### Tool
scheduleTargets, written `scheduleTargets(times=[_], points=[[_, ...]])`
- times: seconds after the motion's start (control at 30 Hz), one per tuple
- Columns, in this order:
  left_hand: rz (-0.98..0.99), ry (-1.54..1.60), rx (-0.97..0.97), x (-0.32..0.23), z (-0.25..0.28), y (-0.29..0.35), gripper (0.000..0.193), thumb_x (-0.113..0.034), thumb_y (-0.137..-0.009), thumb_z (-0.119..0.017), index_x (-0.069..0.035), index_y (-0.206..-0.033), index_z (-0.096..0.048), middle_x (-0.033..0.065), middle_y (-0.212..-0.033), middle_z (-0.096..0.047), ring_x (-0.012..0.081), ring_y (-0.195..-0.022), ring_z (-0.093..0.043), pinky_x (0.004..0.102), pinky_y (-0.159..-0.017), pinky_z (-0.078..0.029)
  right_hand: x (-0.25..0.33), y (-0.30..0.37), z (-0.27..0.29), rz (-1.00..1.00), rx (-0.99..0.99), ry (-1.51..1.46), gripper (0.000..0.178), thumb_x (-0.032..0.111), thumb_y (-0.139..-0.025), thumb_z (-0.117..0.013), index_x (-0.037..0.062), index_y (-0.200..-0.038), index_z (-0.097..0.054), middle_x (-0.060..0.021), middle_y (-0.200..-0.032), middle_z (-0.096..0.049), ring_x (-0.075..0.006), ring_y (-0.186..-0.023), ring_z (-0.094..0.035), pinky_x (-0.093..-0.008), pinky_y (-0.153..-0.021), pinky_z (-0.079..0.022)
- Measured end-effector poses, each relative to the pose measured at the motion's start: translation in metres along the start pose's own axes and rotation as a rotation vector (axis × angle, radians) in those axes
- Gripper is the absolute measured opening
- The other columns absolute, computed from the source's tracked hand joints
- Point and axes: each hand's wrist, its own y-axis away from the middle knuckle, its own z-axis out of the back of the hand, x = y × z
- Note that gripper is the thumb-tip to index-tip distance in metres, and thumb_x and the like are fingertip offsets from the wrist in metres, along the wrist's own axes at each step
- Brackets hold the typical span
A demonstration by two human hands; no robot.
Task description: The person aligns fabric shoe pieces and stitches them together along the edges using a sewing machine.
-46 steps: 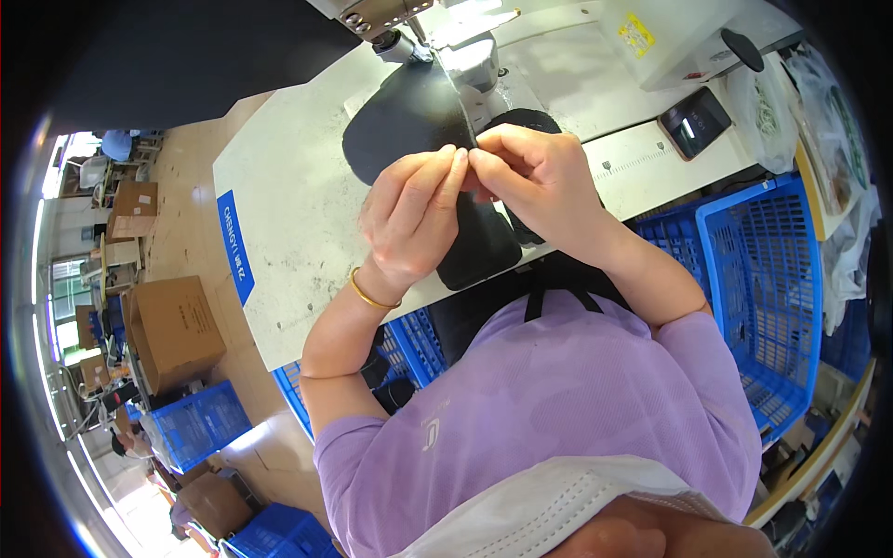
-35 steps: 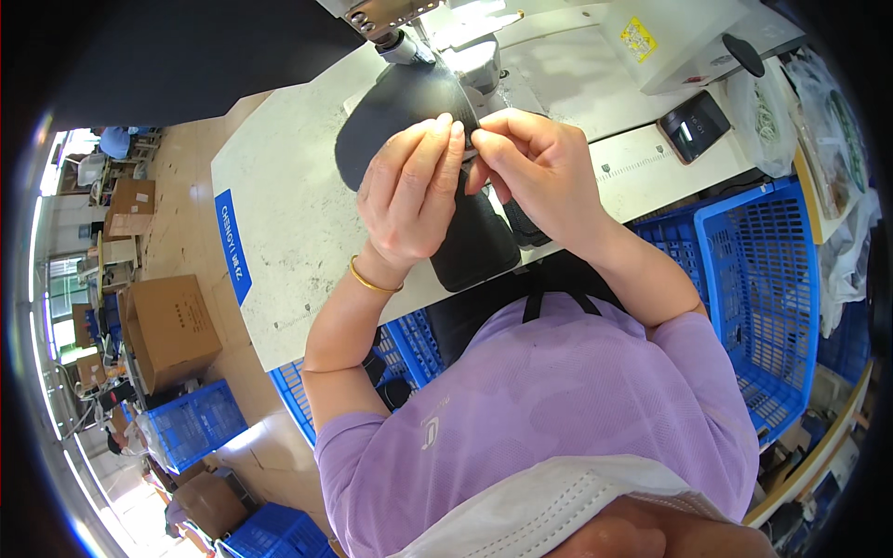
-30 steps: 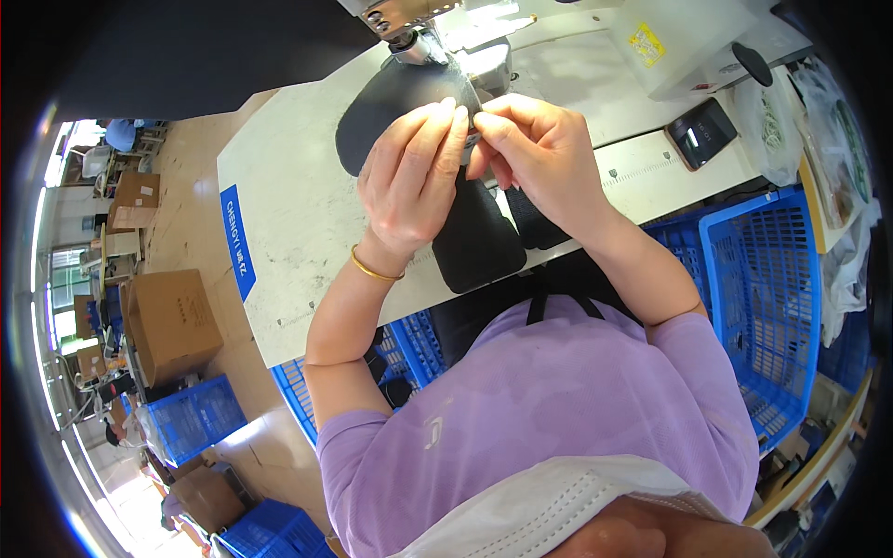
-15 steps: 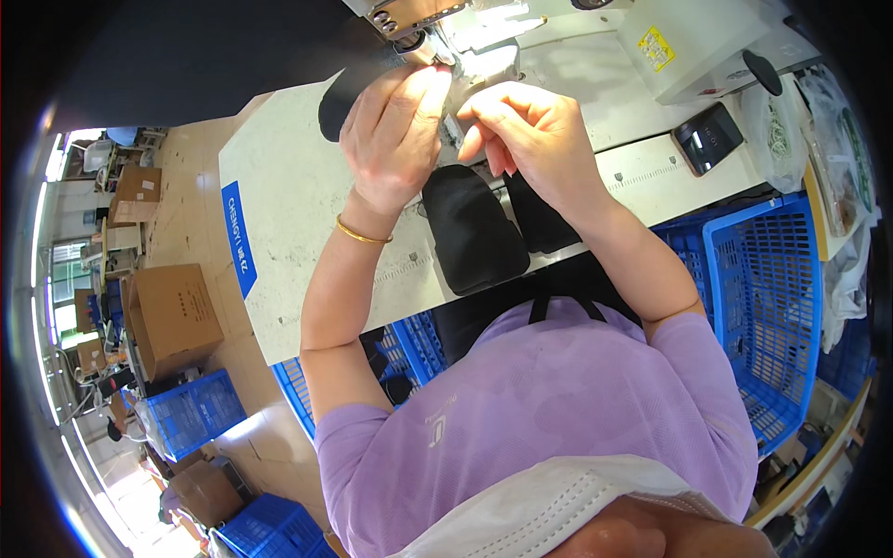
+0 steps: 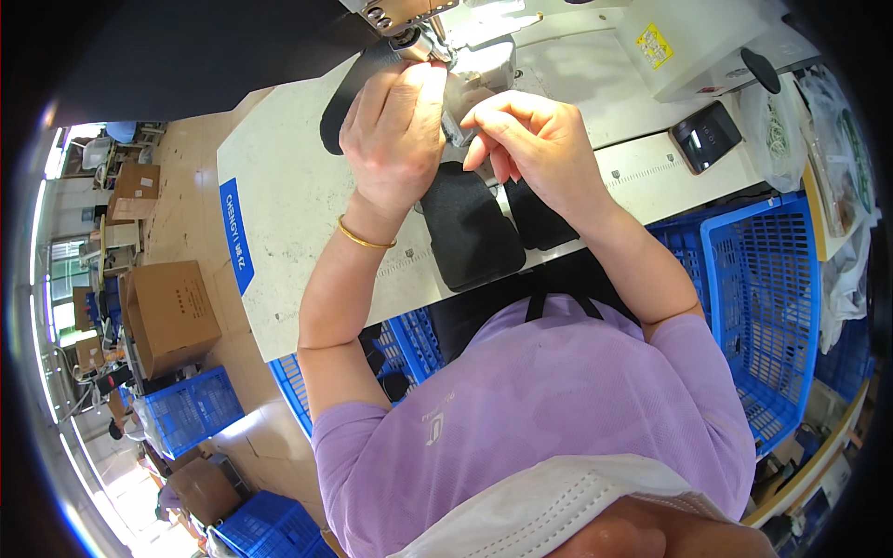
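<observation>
My left hand (image 5: 395,135) covers the black piece (image 5: 342,102), right hand (image 5: 537,141) curls; can't tell either grip. Slipping by the machine head (image 5: 402,13) could nip me!

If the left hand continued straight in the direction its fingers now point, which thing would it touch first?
Probably the metal presser parts below the sewing machine head, which appear just beyond the left hand. Their height relative to the fingers is unclear.
</observation>
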Motion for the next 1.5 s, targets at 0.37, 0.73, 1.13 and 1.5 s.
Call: scheduleTargets(times=[0.37, 0.73, 1.13, 1.5], points=[[0.162, -0.069, 0.164, -0.020, 0.011, -0.011, 0.026, 0.007, -0.068, -0.067, 0.000, -0.093, -0.068, 0.0066, -0.090, -0.065, 0.0231, -0.082, -0.065, 0.0316, -0.068, -0.053, -0.005, 0.001, 0.003, -0.035, 0.018, -0.010, 0.018, 0.011, -0.094, -0.057, 0.0004, -0.087, -0.069, -0.0052, -0.068, -0.069, -0.0032, -0.051, -0.053, -0.0190, -0.047, -0.041], [0.001, 0.018, 0.196, 0.036, 0.009, 0.035, 0.047, 0.007, -0.069, -0.062, 0.001, -0.116, -0.063, 0.0155, -0.124, -0.060, 0.0305, -0.113, -0.060, 0.0397, -0.098, -0.051, -0.011, 0.010, 0.015, -0.057, 0.129, -0.002, 0.020, 0.016, -0.098, -0.055, 0.0016, -0.096, -0.069, -0.0072, -0.072, -0.070, -0.0043, -0.052, -0.053, -0.0189, -0.048, -0.040], [0.018, -0.081, 0.251, -0.049, 0.068, -0.007, 0.038, -0.003, -0.063, -0.066, 0.002, -0.100, -0.071, 0.0105, -0.098, -0.068, 0.0196, -0.078, -0.063, 0.0278, -0.063, -0.053, -0.005, 0.030, -0.015, 0.009, 0.086, -0.065, 0.022, 0.014, -0.097, -0.058, -0.0021, -0.108, -0.067, -0.0017, -0.085, -0.067, -0.0045, -0.075, -0.061, -0.0211, -0.064, -0.052], [0.034, -0.060, 0.249, -0.048, 0.054, -0.012, 0.044, -0.007, -0.058, -0.065, 0.001, -0.101, -0.071, 0.0089, -0.102, -0.067, 0.0194, -0.082, -0.061, 0.0289, -0.066, -0.051, 0.003, 0.024, -0.009, 0.025, 0.046, -0.069, 0.024, 0.013, -0.097, -0.052, -0.0038, -0.107, -0.066, -0.0036, -0.083, -0.067, -0.0082, -0.070, -0.065, -0.0222, -0.062, -0.053]])
